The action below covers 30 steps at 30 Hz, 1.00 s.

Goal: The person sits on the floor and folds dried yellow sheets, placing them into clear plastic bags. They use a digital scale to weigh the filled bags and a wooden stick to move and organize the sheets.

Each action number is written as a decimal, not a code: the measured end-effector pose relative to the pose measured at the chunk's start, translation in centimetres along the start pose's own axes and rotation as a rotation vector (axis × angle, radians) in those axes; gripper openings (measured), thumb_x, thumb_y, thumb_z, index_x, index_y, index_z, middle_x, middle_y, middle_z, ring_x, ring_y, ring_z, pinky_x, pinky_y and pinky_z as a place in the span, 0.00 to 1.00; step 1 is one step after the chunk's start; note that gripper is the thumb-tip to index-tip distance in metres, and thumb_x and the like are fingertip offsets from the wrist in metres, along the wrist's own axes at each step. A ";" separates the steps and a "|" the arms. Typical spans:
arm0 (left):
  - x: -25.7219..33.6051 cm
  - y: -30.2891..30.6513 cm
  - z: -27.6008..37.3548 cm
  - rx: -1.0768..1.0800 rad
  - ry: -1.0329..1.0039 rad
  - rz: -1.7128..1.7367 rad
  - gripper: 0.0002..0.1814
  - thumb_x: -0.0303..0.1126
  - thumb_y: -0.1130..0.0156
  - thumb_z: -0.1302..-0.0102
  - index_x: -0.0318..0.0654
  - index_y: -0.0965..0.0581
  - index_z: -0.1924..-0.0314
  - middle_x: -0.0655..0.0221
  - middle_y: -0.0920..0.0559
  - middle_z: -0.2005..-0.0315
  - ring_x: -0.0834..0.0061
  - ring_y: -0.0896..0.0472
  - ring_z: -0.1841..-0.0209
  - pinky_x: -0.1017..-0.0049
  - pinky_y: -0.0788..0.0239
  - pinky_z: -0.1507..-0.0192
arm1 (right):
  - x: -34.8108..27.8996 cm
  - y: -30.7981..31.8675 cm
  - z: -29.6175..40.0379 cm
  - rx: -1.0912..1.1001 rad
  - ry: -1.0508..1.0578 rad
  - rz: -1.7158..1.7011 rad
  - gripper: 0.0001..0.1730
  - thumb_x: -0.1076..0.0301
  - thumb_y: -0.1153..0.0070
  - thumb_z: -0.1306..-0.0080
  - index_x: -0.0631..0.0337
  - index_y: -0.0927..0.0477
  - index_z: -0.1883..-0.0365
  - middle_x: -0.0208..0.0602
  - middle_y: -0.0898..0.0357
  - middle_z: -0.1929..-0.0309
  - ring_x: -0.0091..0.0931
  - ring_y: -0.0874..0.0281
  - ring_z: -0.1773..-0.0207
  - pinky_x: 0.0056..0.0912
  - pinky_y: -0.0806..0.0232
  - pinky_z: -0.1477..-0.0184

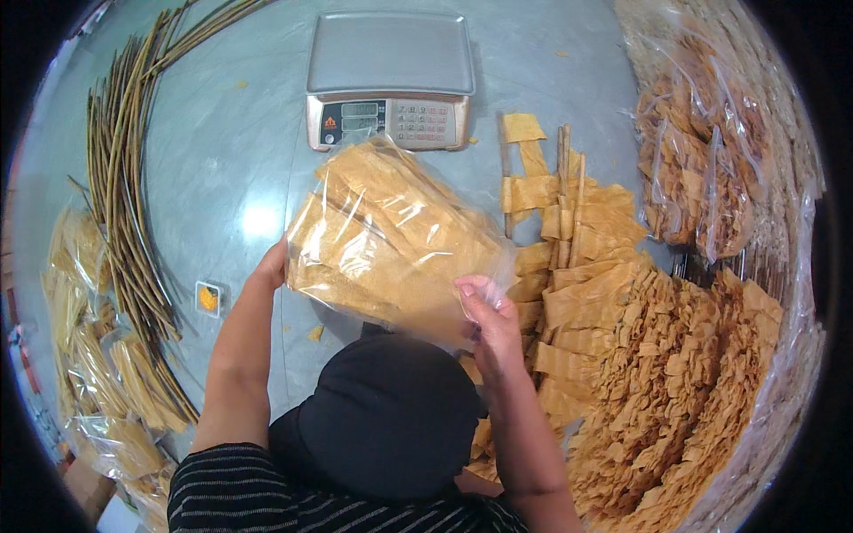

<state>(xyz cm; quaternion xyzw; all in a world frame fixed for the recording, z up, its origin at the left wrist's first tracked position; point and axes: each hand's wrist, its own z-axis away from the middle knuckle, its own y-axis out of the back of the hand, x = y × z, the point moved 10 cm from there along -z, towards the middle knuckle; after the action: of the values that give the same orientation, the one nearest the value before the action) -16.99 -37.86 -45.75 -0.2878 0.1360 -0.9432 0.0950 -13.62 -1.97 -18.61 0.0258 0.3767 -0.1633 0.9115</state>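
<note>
A clear plastic bag [390, 246] packed with flat tan sheets, which look like dried tofu skin, is held up between my hands. My left hand [272, 265] grips the bag's left edge, with most of its fingers hidden behind it. At the lower right corner, my right hand [492, 316] pinches the plastic, thumb on top. Just beyond the bag's far edge stands a digital weighing scale [390, 123] with a bare metal pan [392, 53]. The bag's top overlaps the scale's front edge in the view.
On the right lie loose tan sheets [580, 300], thin sticks [565, 193], a heap of crinkled pieces [666, 393] and filled plastic bags [700, 153]. Long thin rods [123, 186], a small square container [199, 308] with yellow bits and bagged pale strips [93, 373] are on the left.
</note>
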 end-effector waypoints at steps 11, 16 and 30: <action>2.7 -3.5 9.5 -0.149 -0.103 0.619 0.35 0.57 0.55 0.31 0.39 0.39 0.34 0.58 0.31 0.39 0.60 0.28 0.41 0.57 0.33 0.41 | -10.5 -9.4 7.5 -0.579 0.333 0.312 0.09 0.69 0.44 0.35 0.63 0.18 0.60 0.24 0.21 0.68 0.15 0.27 0.63 0.19 0.35 0.60; 8.2 -6.1 11.2 -0.134 -0.216 0.740 0.31 0.53 0.55 0.31 0.38 0.36 0.36 0.59 0.29 0.41 0.60 0.28 0.42 0.58 0.33 0.42 | -19.1 -13.4 8.1 -0.636 0.631 0.318 0.09 0.70 0.43 0.38 0.65 0.19 0.62 0.32 0.18 0.66 0.19 0.24 0.62 0.20 0.32 0.59; 34.1 -3.8 -1.1 0.141 -0.864 0.635 0.25 0.47 0.53 0.30 0.38 0.32 0.42 0.65 0.27 0.44 0.68 0.31 0.40 0.62 0.44 0.36 | -35.5 -16.1 -10.0 -0.422 0.710 0.152 0.09 0.71 0.44 0.39 0.65 0.21 0.61 0.26 0.22 0.71 0.17 0.29 0.70 0.21 0.34 0.62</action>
<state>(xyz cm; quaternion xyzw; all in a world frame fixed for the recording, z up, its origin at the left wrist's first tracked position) -45.82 -42.86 -27.86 -0.5872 0.1010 -0.6706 0.4418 -49.02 -5.60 0.13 -0.0792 0.6896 0.0042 0.7198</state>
